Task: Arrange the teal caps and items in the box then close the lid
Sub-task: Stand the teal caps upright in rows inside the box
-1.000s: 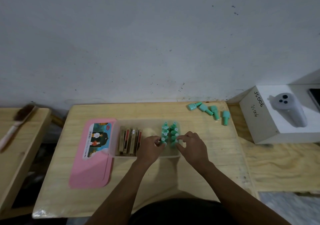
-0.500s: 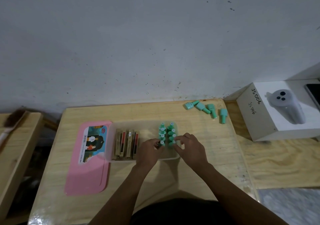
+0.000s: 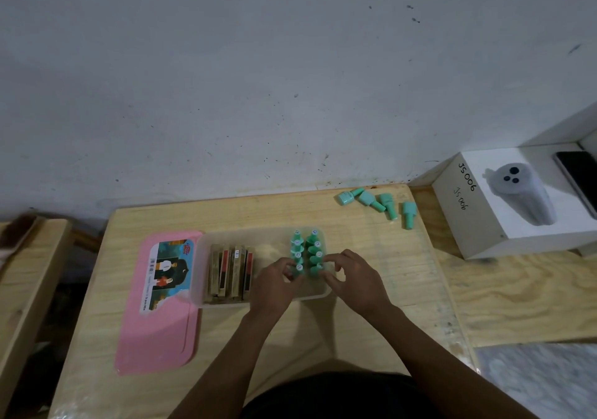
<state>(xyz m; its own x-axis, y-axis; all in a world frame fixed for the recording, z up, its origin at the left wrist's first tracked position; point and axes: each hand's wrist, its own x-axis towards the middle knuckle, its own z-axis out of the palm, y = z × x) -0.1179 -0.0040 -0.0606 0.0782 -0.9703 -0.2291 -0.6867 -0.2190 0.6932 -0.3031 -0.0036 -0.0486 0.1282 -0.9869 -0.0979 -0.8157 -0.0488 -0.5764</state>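
Observation:
A clear plastic box (image 3: 206, 270) sits mid-table. Inside stand two rows of teal caps (image 3: 307, 249) on the right and several brown and red packets (image 3: 231, 271) on the left. My left hand (image 3: 274, 284) pinches the nearest cap of the left row. My right hand (image 3: 353, 278) has its fingertips on the nearest cap of the right row. The pink lid (image 3: 158, 302) lies flat on the table, touching the box's left side. Several loose teal caps (image 3: 378, 203) lie at the table's far right corner.
The wooden table (image 3: 371, 289) stands against a grey wall. A white box (image 3: 504, 224) with a grey device on it sits to the right. A phone (image 3: 578, 179) lies at the right edge. A brush rests on a wooden bench (image 3: 29, 276) at the left.
Both hands stay at the near end of the cap rows with small finger shifts. The view has tilted slightly, so the scene sits a little differently in frame.

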